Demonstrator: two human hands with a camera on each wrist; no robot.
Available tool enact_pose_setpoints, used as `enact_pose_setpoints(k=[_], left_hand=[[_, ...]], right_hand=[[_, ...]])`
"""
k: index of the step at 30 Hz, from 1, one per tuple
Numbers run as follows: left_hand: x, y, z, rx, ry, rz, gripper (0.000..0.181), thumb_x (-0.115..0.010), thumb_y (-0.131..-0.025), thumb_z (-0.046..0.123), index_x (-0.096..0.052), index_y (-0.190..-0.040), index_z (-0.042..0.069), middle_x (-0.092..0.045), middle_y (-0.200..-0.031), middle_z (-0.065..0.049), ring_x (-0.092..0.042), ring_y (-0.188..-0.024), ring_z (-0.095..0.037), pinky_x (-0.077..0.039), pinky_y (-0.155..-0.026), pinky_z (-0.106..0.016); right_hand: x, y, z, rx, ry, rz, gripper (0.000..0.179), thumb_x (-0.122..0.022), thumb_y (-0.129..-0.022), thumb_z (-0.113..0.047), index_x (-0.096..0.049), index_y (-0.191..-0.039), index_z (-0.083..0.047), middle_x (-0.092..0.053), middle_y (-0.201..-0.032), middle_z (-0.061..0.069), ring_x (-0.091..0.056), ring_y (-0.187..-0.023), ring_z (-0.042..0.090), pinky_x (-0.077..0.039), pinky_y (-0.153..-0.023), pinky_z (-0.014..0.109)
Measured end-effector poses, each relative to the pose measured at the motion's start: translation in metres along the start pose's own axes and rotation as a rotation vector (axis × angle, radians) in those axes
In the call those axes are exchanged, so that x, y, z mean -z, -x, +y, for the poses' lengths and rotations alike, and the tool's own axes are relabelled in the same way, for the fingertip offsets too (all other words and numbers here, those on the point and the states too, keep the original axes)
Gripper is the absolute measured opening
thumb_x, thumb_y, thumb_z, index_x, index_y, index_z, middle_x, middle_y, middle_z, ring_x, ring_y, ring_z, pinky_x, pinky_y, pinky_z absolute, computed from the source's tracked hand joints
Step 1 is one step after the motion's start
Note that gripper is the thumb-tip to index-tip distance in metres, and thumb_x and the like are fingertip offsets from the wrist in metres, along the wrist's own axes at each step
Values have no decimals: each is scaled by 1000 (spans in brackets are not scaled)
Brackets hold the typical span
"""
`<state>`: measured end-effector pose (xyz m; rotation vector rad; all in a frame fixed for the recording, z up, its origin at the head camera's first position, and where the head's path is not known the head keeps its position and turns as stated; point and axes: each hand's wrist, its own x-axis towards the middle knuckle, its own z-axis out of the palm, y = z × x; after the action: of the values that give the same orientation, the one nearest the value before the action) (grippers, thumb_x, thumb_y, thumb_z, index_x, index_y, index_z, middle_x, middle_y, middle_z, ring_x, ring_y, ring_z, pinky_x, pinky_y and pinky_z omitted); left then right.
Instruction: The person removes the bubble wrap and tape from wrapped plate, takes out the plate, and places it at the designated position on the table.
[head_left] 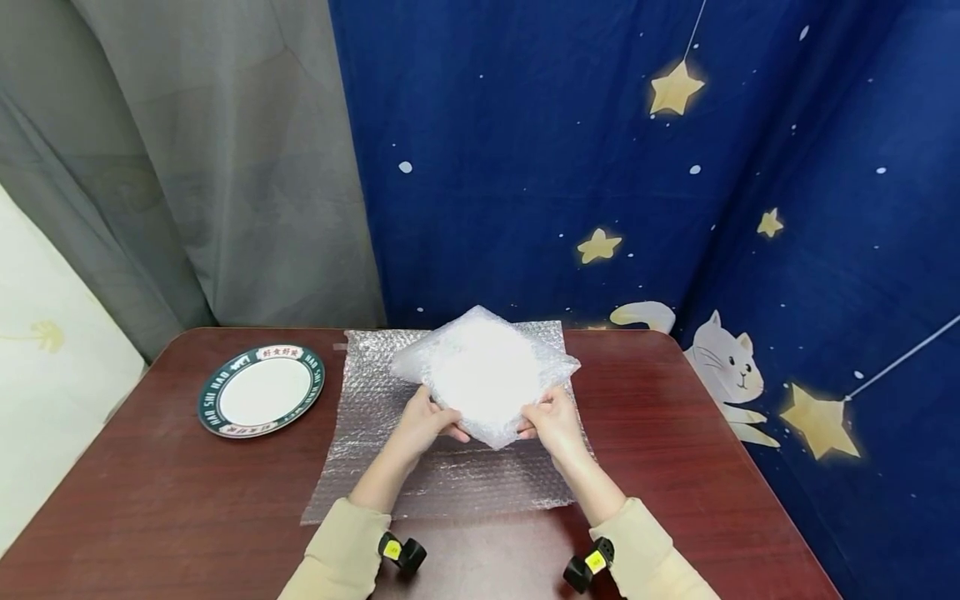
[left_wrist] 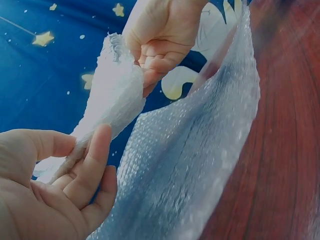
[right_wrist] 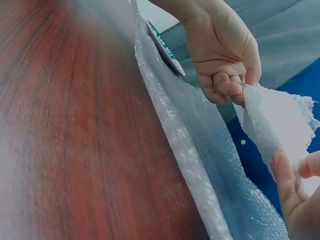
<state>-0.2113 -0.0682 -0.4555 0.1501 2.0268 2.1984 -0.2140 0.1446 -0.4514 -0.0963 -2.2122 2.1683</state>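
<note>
A bundle in bubble wrap (head_left: 483, 371) is held up over the table between both hands, its wrap bunched into pointed corners and its middle glaring white. What lies inside cannot be made out. My left hand (head_left: 427, 421) pinches the near left edge between thumb and fingers. At the near right edge, my right hand (head_left: 553, 421) grips the wrap the same way. From the left wrist view, the bundle (left_wrist: 112, 95) looks tilted. Beneath it a flat sheet of bubble wrap (head_left: 367, 454) lies on the table, partly covered by the bundle and forearms.
To the left lies a white plate (head_left: 262, 392) with a dark green lettered rim, apart from the sheet. The dark red wooden table (head_left: 660, 467) extends right of the sheet. Grey (head_left: 262, 167) and blue star-printed curtains (head_left: 525, 167) hang behind the table's far edge.
</note>
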Motion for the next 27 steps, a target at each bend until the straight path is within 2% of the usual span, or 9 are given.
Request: enact_pose_setpoints(k=[5, 10, 16, 22, 27], left_hand=[[8, 0, -3, 22, -30, 4, 40, -58, -85, -6, -36, -118, -9, -64, -66, -21, -67, -60, -35, -53, -84, -38], [17, 1, -5, 51, -74, 9, 42, -59, -86, -3, -34, -120, -10, -65, -67, -19, -68, -60, -30, -52, -86, -39], [24, 4, -9, 65, -104, 21, 47, -58, -87, -3, -33, -125, -12, -65, -69, -18, -68, -61, -30, -55, -80, -38], [26, 6, -16, 101, -64, 48, 54, -58, -87, -5, -27, -131, -13, -65, -71, -19, -67, -59, -29, -56, -74, -38], [28, 6, -22, 118, -81, 84, 54, -60, -86, -4, -31, -131, -10, -64, -73, -19, -65, -54, -25, -57, -68, -34]], right_hand=[[-7, -1, 5, -15, -8, -6, 24, -53, -81, 13, -35, -84, -3, -61, -61, 11, -62, -49, 14, -55, -48, 27], [-13, -3, 8, -34, -5, -20, 26, -52, -80, 14, -33, -82, -4, -62, -60, 11, -62, -48, 15, -55, -48, 27], [-19, -2, 12, -39, -12, -38, 26, -51, -80, 13, -33, -81, -5, -61, -59, 11, -62, -47, 14, -55, -48, 26], [-23, -1, 18, -69, -2, -38, 23, -52, -80, 12, -35, -82, -3, -61, -59, 12, -62, -48, 14, -54, -47, 26], [-25, -2, 24, -90, -6, -38, 23, -54, -80, 12, -35, -81, -2, -62, -62, 18, -64, -50, 17, -55, -47, 26]])
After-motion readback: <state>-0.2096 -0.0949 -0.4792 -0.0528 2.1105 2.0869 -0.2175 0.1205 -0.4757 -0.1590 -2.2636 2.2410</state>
